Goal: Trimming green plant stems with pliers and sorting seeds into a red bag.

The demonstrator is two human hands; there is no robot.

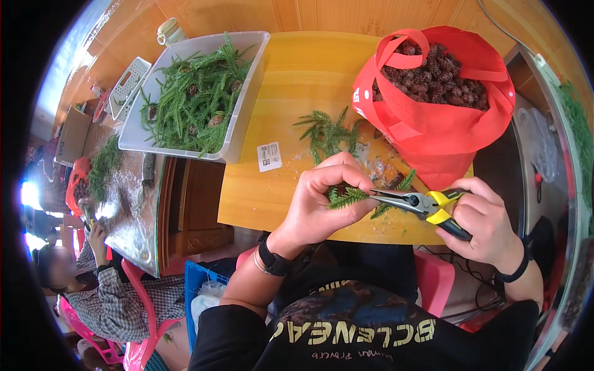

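Between the fingers and thumb of my left hand (318,195) is a green artificial pine sprig (348,198), its needles showing on both sides of the grip. My right hand (486,216) is wrapped round the yellow-and-black handles of long-nose pliers (424,204). The tips of the pliers reach my left fingertips at the sprig; whether the jaws bite on it is hidden. Another green frond (405,181) shows just beyond the pliers. Farther back on the yellow table (297,68) lie several loose sprigs (328,133).
A red bag (433,142) full of brown pine cones (433,74) stands at the back right. At the back left, a clear tub (253,80) holds sprigs with cones. A white label (269,157) lies on the table. To the left, a person (117,290) in a checked shirt sits at another table.
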